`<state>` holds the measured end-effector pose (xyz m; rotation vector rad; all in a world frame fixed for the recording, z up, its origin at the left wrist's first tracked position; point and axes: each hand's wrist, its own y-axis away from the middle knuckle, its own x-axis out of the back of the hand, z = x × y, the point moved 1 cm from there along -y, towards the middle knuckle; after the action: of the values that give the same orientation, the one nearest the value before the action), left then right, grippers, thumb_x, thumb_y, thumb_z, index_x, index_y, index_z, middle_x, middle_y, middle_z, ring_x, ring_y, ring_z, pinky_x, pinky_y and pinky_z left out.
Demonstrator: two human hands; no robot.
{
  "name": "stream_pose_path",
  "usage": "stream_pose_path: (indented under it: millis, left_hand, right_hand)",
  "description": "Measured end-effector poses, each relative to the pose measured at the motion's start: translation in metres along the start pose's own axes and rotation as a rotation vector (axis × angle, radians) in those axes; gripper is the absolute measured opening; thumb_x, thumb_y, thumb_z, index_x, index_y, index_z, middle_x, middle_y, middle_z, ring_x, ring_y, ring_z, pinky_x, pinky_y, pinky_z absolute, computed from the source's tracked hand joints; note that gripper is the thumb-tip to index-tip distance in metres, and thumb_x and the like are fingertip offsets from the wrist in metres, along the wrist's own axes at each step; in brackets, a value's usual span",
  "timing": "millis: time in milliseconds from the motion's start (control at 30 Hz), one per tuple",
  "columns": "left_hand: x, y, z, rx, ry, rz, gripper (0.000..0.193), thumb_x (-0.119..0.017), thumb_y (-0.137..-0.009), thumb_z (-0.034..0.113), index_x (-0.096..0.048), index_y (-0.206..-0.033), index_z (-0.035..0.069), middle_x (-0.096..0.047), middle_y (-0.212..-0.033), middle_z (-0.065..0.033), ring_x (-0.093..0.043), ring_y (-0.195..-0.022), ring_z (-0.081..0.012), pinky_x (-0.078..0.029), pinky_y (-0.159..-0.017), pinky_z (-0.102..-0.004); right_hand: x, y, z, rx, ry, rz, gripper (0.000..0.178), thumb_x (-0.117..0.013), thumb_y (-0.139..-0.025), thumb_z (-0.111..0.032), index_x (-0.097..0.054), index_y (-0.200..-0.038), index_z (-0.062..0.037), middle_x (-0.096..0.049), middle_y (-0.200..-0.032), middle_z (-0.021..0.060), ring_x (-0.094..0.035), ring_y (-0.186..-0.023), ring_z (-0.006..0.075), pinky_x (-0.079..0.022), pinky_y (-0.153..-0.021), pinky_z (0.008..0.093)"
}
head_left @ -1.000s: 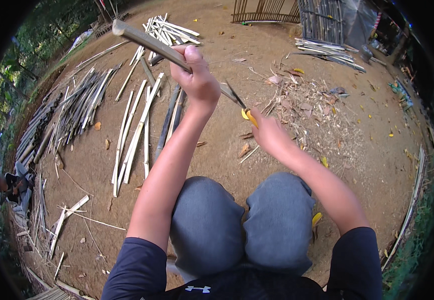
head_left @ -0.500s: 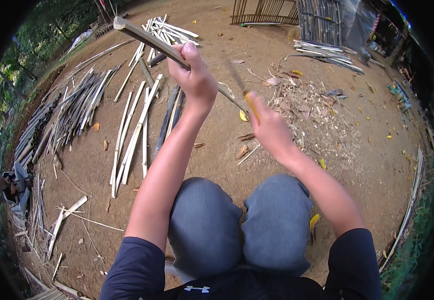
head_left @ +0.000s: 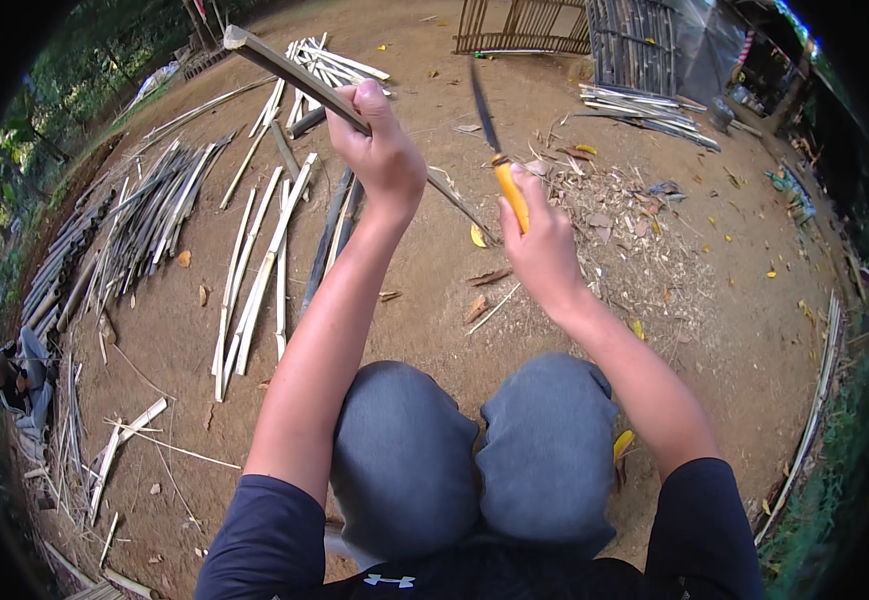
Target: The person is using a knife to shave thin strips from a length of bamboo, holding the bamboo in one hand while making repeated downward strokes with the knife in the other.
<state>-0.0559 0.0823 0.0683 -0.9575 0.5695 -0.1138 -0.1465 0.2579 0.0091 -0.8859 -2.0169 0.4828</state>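
Observation:
My left hand [head_left: 380, 150] is wrapped round a long split bamboo strip [head_left: 300, 78]. The strip slants from a pale cut end at the upper left, through the fist, down toward the ground by a yellow leaf. In my right hand [head_left: 543, 245] is a knife [head_left: 512, 190] with a yellow handle and a dark blade, held with the blade pointing up and away from me. The blade stands to the right of the strip and apart from it. The strip's lower end passes close behind my right hand.
Pale split strips [head_left: 265, 270] and a heap of darker bamboo pieces [head_left: 160, 205] lie on the left. Shavings and dry leaves [head_left: 635, 230] cover the ground at right. Bamboo panels [head_left: 630, 45] stand at the back. Another person [head_left: 25, 375] sits at the far left.
The knife blade has come up, more upright and less blurred than before, and my right hand has turned with it. My left hand still holds the strip at nearly the same place.

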Motion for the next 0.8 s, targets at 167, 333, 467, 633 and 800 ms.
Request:
stream_pose_path:
  millis: [167, 333, 467, 633, 800]
  left_hand:
    - [-0.004, 0.002, 0.000, 0.002, -0.018, -0.001, 0.029, -0.050, -0.105, 0.028, -0.041, -0.085, 0.010, -0.039, -0.066, 0.0017, -0.035, -0.051, -0.0051, -0.027, -0.043, -0.0234]
    - [-0.003, 0.002, 0.002, -0.001, 0.014, -0.009, 0.029, -0.050, -0.105, 0.028, -0.041, -0.085, 0.010, -0.040, -0.066, 0.0014, -0.036, -0.050, -0.0051, -0.028, -0.043, -0.0232]
    - [-0.007, 0.003, 0.003, 0.009, 0.002, -0.006, 0.030, -0.050, -0.105, 0.029, -0.040, -0.084, 0.010, -0.040, -0.066, 0.0015, -0.035, -0.050, -0.0049, -0.027, -0.042, -0.0230]
    - [-0.004, 0.002, 0.003, -0.007, 0.020, 0.003, 0.031, -0.050, -0.104, 0.029, -0.039, -0.082, 0.011, -0.039, -0.065, 0.0023, -0.034, -0.050, -0.0043, -0.026, -0.042, -0.0228]
    - [-0.006, -0.002, 0.001, -0.021, 0.007, 0.004, 0.031, -0.050, -0.104, 0.030, -0.039, -0.082, 0.011, -0.038, -0.065, 0.0025, -0.033, -0.050, -0.0042, -0.025, -0.042, -0.0225]
  right_hand:
    - [-0.006, 0.010, 0.016, -0.108, 0.192, -0.427, 0.034, -0.053, -0.097, -0.005, -0.048, -0.131, -0.0008, -0.067, -0.071, 0.0240, -0.071, -0.070, 0.0381, -0.058, -0.057, 0.0478]
    - [-0.003, 0.003, 0.000, -0.062, -0.024, -0.034, 0.038, -0.051, -0.096, -0.002, -0.050, -0.133, -0.0005, -0.067, -0.072, 0.0229, -0.072, -0.067, 0.0342, -0.059, -0.059, 0.0479]
    - [-0.007, 0.012, 0.023, -0.015, 0.318, -0.436, 0.036, -0.055, -0.097, -0.004, -0.049, -0.132, 0.0018, -0.067, -0.074, 0.0224, -0.071, -0.066, 0.0333, -0.058, -0.053, 0.0438]
    - [0.001, 0.008, 0.002, -0.098, 0.112, -0.238, 0.038, -0.055, -0.094, -0.005, -0.049, -0.132, -0.0021, -0.068, -0.084, 0.0285, -0.071, -0.081, 0.0438, -0.058, -0.072, 0.0528]
    - [-0.005, 0.011, 0.026, -0.175, 0.265, -0.478, 0.041, -0.060, -0.095, -0.012, -0.047, -0.133, -0.0032, -0.068, -0.082, 0.0262, -0.071, -0.088, 0.0421, -0.056, -0.080, 0.0528]
